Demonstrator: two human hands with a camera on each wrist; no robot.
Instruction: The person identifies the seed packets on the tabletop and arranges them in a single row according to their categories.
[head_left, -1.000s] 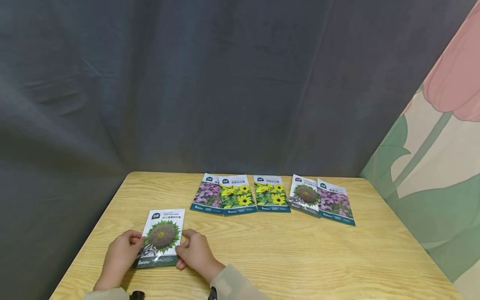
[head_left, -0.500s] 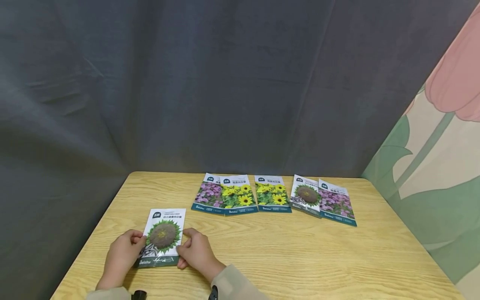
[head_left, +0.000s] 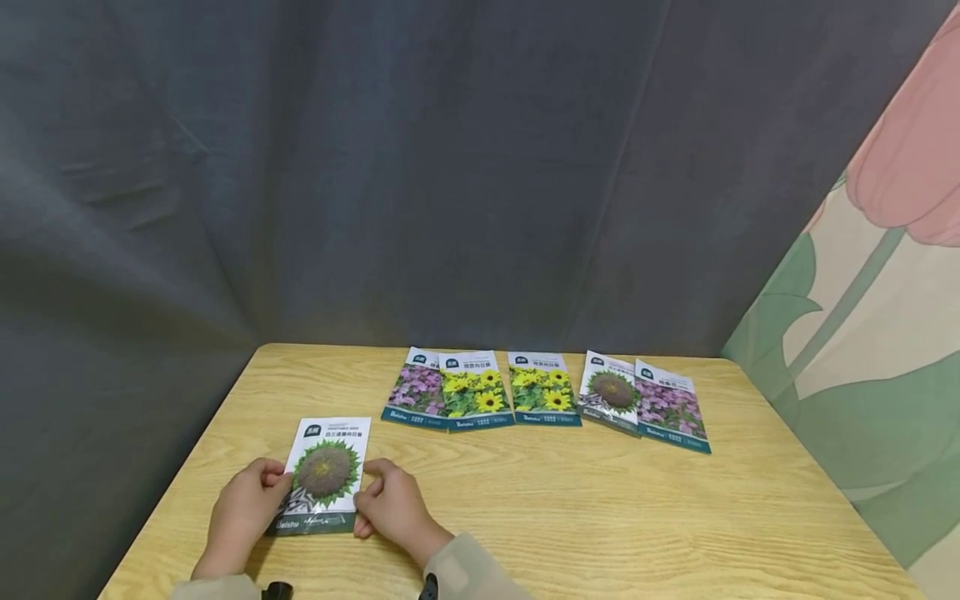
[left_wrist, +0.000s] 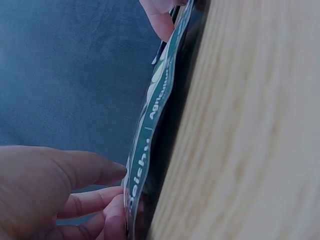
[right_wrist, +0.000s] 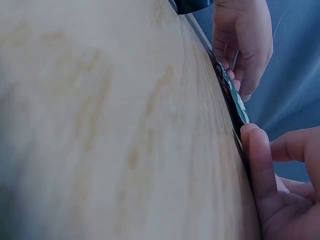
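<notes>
In the head view, a seed packet (head_left: 322, 477) with a big dark sunflower on it lies on the near left part of the wooden table (head_left: 600, 517). The left hand (head_left: 240, 515) pinches its left edge and the right hand (head_left: 393, 504) pinches its right edge. Farther back, 5 more seed packets (head_left: 545, 398) lie in a row, well apart from the hands. A dark grey curtain (head_left: 375, 167) hangs behind the table, and a cloth with a pink flower (head_left: 885, 275) is on the right. In the left wrist view, the left hand's fingers (left_wrist: 95, 200) curl around the packet's green bottom edge, which is lifted a little off the wood. In the right wrist view, the right hand's thumb (right_wrist: 260, 170) presses on the packet's edge, and the left hand grips the far side.
</notes>
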